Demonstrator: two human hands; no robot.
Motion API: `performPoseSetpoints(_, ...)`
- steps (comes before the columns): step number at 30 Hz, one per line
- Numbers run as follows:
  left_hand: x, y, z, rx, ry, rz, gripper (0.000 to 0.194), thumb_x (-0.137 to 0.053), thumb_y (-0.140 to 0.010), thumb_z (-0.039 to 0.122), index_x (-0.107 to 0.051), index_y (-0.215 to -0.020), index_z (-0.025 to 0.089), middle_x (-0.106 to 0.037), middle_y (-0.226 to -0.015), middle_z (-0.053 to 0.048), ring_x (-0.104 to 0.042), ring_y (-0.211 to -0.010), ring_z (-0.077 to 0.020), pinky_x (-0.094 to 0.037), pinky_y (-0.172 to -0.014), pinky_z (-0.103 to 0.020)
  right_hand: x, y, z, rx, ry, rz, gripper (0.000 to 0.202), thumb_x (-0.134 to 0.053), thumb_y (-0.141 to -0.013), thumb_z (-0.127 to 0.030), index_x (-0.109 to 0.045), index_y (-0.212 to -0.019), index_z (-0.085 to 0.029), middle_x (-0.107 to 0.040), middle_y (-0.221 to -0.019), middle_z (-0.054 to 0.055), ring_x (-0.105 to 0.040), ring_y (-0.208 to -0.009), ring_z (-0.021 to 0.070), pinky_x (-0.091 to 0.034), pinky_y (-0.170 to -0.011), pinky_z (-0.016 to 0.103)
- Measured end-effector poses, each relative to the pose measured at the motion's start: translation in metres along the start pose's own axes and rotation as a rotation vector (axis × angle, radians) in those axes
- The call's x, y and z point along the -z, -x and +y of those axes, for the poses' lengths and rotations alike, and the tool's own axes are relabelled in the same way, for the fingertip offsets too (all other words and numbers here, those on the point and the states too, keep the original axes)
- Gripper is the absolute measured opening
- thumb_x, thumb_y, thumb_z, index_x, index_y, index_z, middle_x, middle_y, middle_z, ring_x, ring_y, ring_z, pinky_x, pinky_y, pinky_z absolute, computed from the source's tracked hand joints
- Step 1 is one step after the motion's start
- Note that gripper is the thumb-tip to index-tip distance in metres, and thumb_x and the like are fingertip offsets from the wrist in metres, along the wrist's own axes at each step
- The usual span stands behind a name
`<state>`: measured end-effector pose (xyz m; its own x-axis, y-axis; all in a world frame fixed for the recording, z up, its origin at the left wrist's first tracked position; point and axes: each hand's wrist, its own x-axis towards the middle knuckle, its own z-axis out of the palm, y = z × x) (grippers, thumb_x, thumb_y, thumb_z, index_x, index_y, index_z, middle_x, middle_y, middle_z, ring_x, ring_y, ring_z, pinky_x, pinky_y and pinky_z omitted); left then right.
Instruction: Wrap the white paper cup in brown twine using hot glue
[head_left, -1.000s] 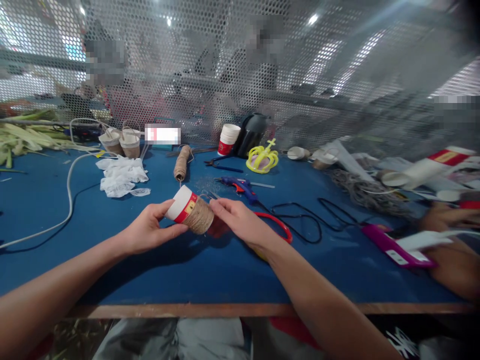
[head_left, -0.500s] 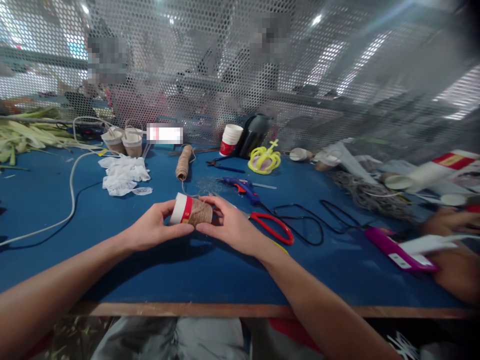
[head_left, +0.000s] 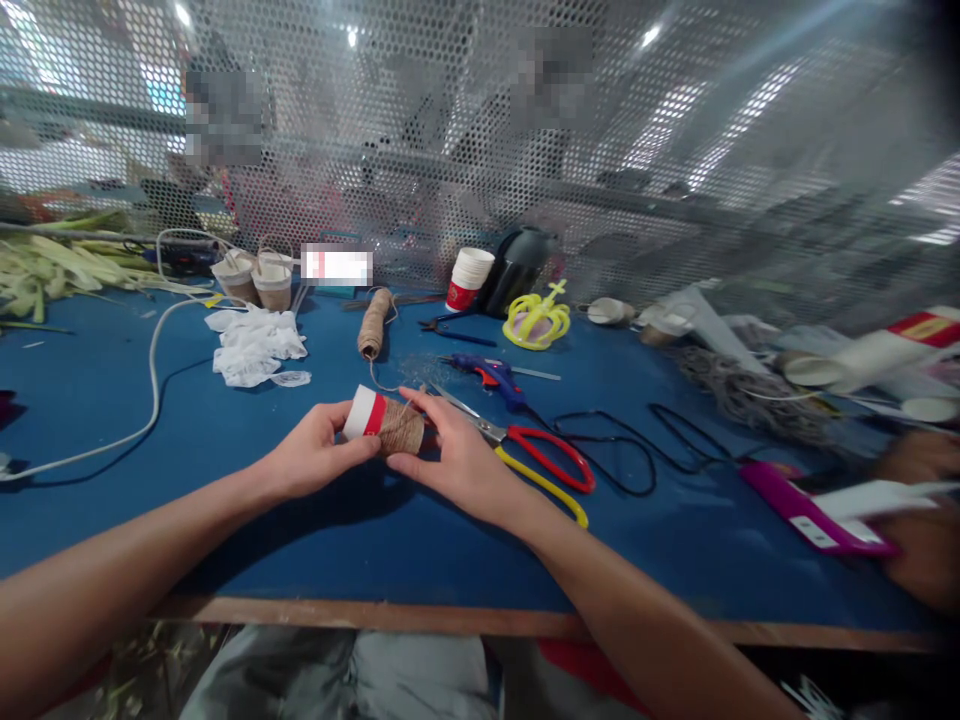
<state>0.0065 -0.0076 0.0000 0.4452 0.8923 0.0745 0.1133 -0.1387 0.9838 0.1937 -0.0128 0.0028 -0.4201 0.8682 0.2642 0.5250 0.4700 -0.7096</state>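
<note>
A white paper cup (head_left: 362, 413) with a red band lies tilted on its side between my hands, just above the table, with brown twine (head_left: 403, 428) wound around one end. My left hand (head_left: 319, 450) grips the bare white end, thumb in front. Around the wound end curl the fingers of my right hand (head_left: 457, 455); its index fingertip rests where the strand runs onto the cup, and other fingertips are hidden behind. From there the strand leads back to a twine spool (head_left: 374, 325). Scissors (head_left: 551, 458) with one red and one yellow handle lie beside my right hand.
A blue glue gun (head_left: 491, 378) with a black cord, pliers (head_left: 457, 331), stacked cups (head_left: 469, 278) and a yellow crown (head_left: 537, 322) lie beyond. White gloves (head_left: 255, 345) are at left. At right, another person's hand (head_left: 926, 540) is near a purple device (head_left: 814, 510).
My right hand and the cup have shifted slightly, uncovering more of the scissors. The left thumb has drawn back a little along the cup. The view has moved slightly.
</note>
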Motion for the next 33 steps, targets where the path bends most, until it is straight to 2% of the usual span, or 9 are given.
performPoseSetpoints(7,-0.001,0.001,0.002,-0.005,-0.053,-0.002,0.027,-0.057,-0.069,0.027,-0.062,-0.089,0.008,-0.068,-0.082,-0.006,-0.059,-0.071,-0.0176,-0.045,-0.069,-0.027,0.006,-0.001,-0.005,0.019,-0.053,-0.014,0.064,-0.066,-0.069,-0.034,-0.040,-0.126,-0.017,-0.048,-0.118,0.012,-0.046,-0.112,0.0209,-0.034,-0.098,0.041)
performPoseSetpoints(11,-0.001,0.001,0.004,-0.052,-0.159,-0.016,0.026,-0.054,-0.071,0.028,-0.062,-0.085,0.008,-0.067,-0.080,-0.007,-0.059,-0.072,-0.0192,-0.045,-0.069,-0.028,0.009,-0.002,-0.007,-0.040,-0.373,0.027,0.043,-0.061,-0.074,-0.033,-0.051,-0.114,-0.022,-0.051,-0.122,0.007,-0.046,-0.114,0.0186,-0.034,-0.098,0.038)
performPoseSetpoints(16,0.001,0.001,-0.003,-0.076,-0.317,0.012,0.028,-0.050,-0.075,0.030,-0.061,-0.087,0.007,-0.066,-0.077,-0.006,-0.058,-0.069,-0.0190,-0.045,-0.066,-0.028,0.009,-0.005,-0.010,-0.214,-0.775,0.122,0.015,-0.064,-0.069,-0.031,-0.063,-0.080,-0.021,-0.061,-0.107,0.003,-0.051,-0.105,0.0176,-0.039,-0.091,0.034)
performPoseSetpoints(21,0.003,0.001,-0.005,-0.183,-0.440,0.029,0.026,-0.049,-0.076,0.025,-0.061,-0.093,0.009,-0.065,-0.089,-0.009,-0.058,-0.079,-0.0206,-0.045,-0.074,-0.029,0.009,-0.006,-0.012,-0.287,-0.774,0.209,0.013,-0.064,-0.065,-0.028,-0.055,-0.062,-0.019,-0.065,-0.082,0.002,-0.057,-0.086,0.0152,-0.039,-0.085,0.033)
performPoseSetpoints(24,0.003,0.001,-0.003,-0.251,-0.513,0.056,0.023,-0.049,-0.076,0.021,-0.062,-0.092,0.010,-0.065,-0.089,-0.009,-0.058,-0.081,-0.0208,-0.044,-0.077,-0.029,0.011,-0.005,-0.010,-0.361,-0.599,0.217,0.015,-0.062,-0.064,-0.025,-0.050,-0.058,-0.018,-0.062,-0.069,0.000,-0.056,-0.070,0.0138,-0.042,-0.073,0.031)
performPoseSetpoints(26,0.003,0.001,-0.002,-0.283,-0.558,0.075,0.022,-0.049,-0.076,0.020,-0.062,-0.090,0.010,-0.064,-0.088,-0.009,-0.057,-0.082,-0.0214,-0.043,-0.078,-0.031,0.013,-0.005,-0.009,-0.370,-0.412,0.205,0.014,-0.060,-0.065,-0.025,-0.050,-0.060,-0.018,-0.058,-0.065,0.000,-0.054,-0.064,0.0135,-0.043,-0.067,0.031)
performPoseSetpoints(28,0.003,0.001,0.000,-0.329,-0.589,0.072,0.022,-0.048,-0.076,0.019,-0.062,-0.090,0.009,-0.064,-0.091,-0.011,-0.056,-0.086,-0.0223,-0.042,-0.081,-0.032,0.014,-0.005,-0.009,-0.287,-0.261,0.210,0.012,-0.059,-0.068,-0.026,-0.053,-0.072,-0.017,-0.059,-0.075,0.002,-0.055,-0.072,0.0152,-0.044,-0.070,0.032)
performPoseSetpoints(31,0.003,0.001,0.002,-0.393,-0.605,0.049,0.023,-0.047,-0.076,0.017,-0.062,-0.092,0.011,-0.065,-0.094,-0.011,-0.055,-0.092,-0.0226,-0.040,-0.087,-0.033,0.013,-0.004,-0.008,-0.126,-0.186,0.161,0.035,-0.060,-0.070,-0.025,-0.050,-0.102,-0.017,-0.056,-0.107,0.009,-0.054,-0.097,0.0182,-0.043,-0.083,0.035)
performPoseSetpoints(33,0.003,0.002,0.003,-0.402,-0.614,0.049,0.023,-0.047,-0.076,0.017,-0.062,-0.094,0.012,-0.065,-0.095,-0.010,-0.055,-0.095,-0.0227,-0.038,-0.090,-0.034,0.011,-0.002,-0.006,-0.133,-0.205,0.038,0.048,-0.060,-0.072,-0.026,-0.044,-0.116,-0.017,-0.053,-0.116,0.011,-0.054,-0.100,0.0185,-0.044,-0.085,0.036)
